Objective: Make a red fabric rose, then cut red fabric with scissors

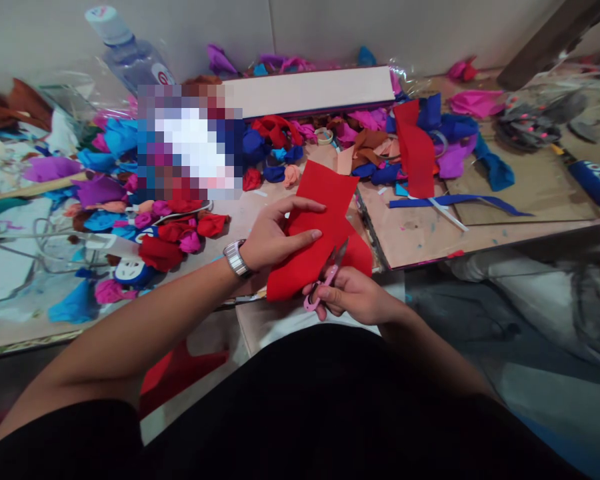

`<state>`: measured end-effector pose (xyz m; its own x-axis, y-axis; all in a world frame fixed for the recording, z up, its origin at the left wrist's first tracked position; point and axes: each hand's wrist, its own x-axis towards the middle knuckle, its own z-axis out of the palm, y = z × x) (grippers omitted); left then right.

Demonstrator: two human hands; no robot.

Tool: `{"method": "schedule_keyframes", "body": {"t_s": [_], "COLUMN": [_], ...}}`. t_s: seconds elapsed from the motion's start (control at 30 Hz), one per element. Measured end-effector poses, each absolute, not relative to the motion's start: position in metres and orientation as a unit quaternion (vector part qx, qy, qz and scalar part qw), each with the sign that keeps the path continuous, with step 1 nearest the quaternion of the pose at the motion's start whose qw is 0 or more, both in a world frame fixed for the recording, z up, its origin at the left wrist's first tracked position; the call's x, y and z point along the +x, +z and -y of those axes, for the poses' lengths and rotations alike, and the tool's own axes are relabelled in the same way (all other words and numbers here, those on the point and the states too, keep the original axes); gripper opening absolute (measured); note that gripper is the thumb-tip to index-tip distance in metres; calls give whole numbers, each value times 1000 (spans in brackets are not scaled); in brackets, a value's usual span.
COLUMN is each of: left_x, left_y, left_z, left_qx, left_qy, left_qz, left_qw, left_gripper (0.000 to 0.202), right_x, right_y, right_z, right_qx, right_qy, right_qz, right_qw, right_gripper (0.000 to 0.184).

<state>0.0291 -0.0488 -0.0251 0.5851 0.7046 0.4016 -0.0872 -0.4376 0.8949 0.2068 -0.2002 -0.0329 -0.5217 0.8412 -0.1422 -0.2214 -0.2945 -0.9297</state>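
Note:
My left hand point(285, 230), with a metal-banded watch point(237, 259) at its wrist, grips a red sheet point(325, 200) that looks like crepe paper or felt. Thumb and fingers are closed on the sheet's left side. In my right hand point(355, 293) is a pair of scissors point(330, 272) with pink handles. The blades are spread a little and point up and away, lying against the lower right part of the sheet. Another stretch of red material reaches out to the right below the blades.
Crumpled colourful pieces point(170, 233) crowd the table's left and back. A long pale box point(310, 90) lies behind them, near a plastic bottle point(135, 60). To the right are a red strip point(414, 150), a blue strip point(460, 201) and a brown board point(525, 173). A blurred patch covers something left of centre.

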Motion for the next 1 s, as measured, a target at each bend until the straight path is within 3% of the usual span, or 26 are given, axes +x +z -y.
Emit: {"method": "schedule_keyframes", "body": {"t_s": [0.4, 1.0], "left_x": [28, 26], "left_y": [-23, -24], "left_z": [48, 46], "left_qx": [743, 749], "left_qy": [402, 422], "left_qz": [-196, -202], "left_qw": [497, 470], "left_gripper": [48, 48], "right_x": [204, 199], "right_y": [-23, -25], "right_z": [203, 204], "right_qx": [-396, -410], "right_qy": [652, 657], "right_qz": [530, 511], "right_qw": [371, 373], "right_gripper": [52, 58]}}
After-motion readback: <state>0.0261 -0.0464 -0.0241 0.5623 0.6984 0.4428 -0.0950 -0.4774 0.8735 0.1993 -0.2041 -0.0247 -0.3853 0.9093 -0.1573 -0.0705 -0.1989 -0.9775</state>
